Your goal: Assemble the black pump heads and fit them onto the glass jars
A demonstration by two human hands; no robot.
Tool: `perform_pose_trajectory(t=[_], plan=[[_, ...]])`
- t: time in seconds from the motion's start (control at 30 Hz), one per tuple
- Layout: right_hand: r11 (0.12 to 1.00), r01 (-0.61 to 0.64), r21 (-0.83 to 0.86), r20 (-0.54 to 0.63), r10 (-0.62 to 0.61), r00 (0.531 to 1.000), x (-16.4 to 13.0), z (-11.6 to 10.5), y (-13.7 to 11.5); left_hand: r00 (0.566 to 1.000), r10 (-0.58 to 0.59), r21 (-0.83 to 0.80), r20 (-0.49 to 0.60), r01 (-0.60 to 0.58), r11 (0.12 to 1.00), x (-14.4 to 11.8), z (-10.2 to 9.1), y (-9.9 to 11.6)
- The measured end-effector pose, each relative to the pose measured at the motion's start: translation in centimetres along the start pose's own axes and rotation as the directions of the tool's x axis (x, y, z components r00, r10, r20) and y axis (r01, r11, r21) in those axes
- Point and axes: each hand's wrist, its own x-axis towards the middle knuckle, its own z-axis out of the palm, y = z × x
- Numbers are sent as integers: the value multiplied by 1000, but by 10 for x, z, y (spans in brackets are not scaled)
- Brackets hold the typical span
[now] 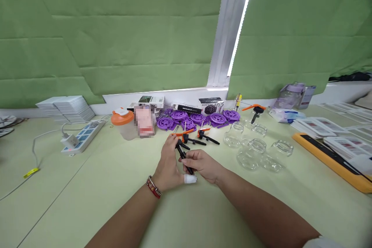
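Above the table, my right hand (pixel 199 164) pinches the shaft of a black rod-like part (pixel 184 156) between thumb and fingers. My left hand (pixel 168 164) curls its fingers around the upper end of the same part. A white cover sits on the left thumb, which stretches out below the part's lower end. Just beyond lie similar black parts (pixel 195 141) with orange arms and thin metal rods, one of them (pixel 209 138) further right. Some of the left fingers are hidden behind the part.
Purple spoked discs (pixel 166 123) line the back, near a cup holder box (pixel 211 106). Several clear glass jars (pixel 251 155) stand right. An orange-lidded cup (pixel 123 124), a power strip (pixel 84 139) and stacked white boxes (pixel 65 109) are left. A yellow-orange tool (pixel 328 161) lies far right.
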Motion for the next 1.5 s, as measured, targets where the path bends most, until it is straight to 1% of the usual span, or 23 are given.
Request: perform_pose_trajectory(t=[0.03,0.07,0.1,0.13,0.17,0.2,0.23,0.27,0.3,0.33,0.37,0.4,0.5,0.57,0.6,0.67,0.77,0.87,1.13,1.23,1.33,1.4,1.5], plan=[[995,48,-92,-29,-50,998,1,-3,-1,1000,20,30,-18,-20,999,0,1,-4],[969,105,-223,-60,-121,991,3,-7,-3,999,18,61,-35,-16,998,1,1,-8],[908,156,-389,-90,-206,974,5,-11,-5,999,-7,88,-50,11,996,1,0,-11],[800,186,-570,-108,-298,949,7,-15,-6,997,-50,105,-65,57,993,1,-1,-15],[652,184,-735,-102,-375,921,10,-18,-7,992,-103,110,-79,112,988,1,-2,-19],[484,155,-861,-77,-426,902,14,-20,-8,983,-159,101,-94,168,981,1,-3,-24],[327,115,-938,-45,-443,896,19,-20,-7,970,-210,72,-119,220,973,0,-4,-30],[196,88,-977,-4,-424,906,24,-19,-5,953,-262,30,-150,269,963,0,-4,-36],[89,74,-993,33,-395,918,30,-16,-3,929,-316,-29,-194,317,948,0,-4,-43],[2,78,-997,72,-366,928,37,-11,1,897,-376,-99,-234,363,927,-1,-5,-51],[-57,84,-995,99,-346,933,43,-6,4,858,-442,-169,-261,410,896,-1,-5,-58],[-91,88,-992,114,-342,933,50,-1,8,817,-507,-231,-274,455,860,-2,-5,-65],[-138,93,-986,135,-333,933,67,13,17,694,-674,-330,-252,594,734,-4,-5,-82],[-155,84,-984,131,-325,936,75,17,21,630,-741,-342,-230,661,668,-5,-5,-89],[-161,79,-984,128,-322,938,78,18,23,612,-760,-347,-220,679,647,-5,-5,-91],[-165,71,-984,121,-319,940,82,18,27,600,-776,-378,-193,685,623,-4,-4,-93],[-152,56,-987,104,-328,939,85,14,33,625,-765,-415,-157,661,625,-3,0,-95],[-136,43,-990,87,-341,936,86,11,36,657,-742,-382,-135,657,651,-3,2,-97],[-113,-8,-994,35,-380,924,81,10,34,765,-637,-129,-93,625,770,-6,2,-94],[-104,-3,-995,42,-428,903,75,7,32,780,-621,-87,-79,615,784,-6,2,-94],[-92,16,-996,61,-502,863,66,0,32,783,-618,-71,-64,615,786,-6,-1,-92],[-85,13,-996,57,-538,841,60,-9,32,806,-587,-17,-78,588,809,-6,-2,-86],[-77,-47,-996,5,-563,827,49,-29,28,857,-507,166,-99,516,840,-2,-2,-75]])
